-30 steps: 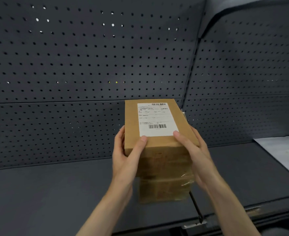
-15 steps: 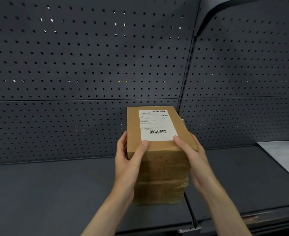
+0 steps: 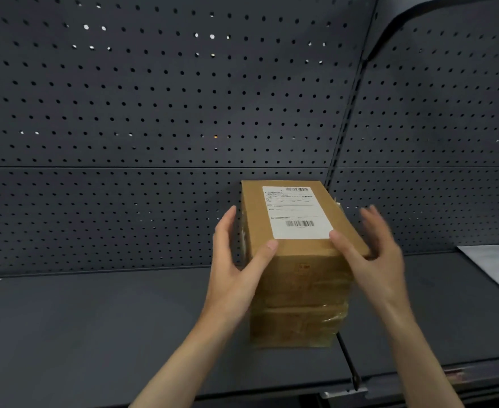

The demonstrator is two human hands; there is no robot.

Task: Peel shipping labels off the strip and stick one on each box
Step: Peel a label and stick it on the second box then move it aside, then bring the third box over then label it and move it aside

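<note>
Boxes stand in a stack (image 3: 298,290) on the shelf (image 3: 124,319), the top box (image 3: 294,248) already labelled, left hand (image 3: 236,266) with straight fingers touching it, right hand (image 3: 374,254) blurred and released beside it; labels below I cannot tell.

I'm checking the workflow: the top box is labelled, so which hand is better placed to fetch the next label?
Probably right: the right hand is spread beside the top box, with white sheets near it; the left hand touches the box.
</note>
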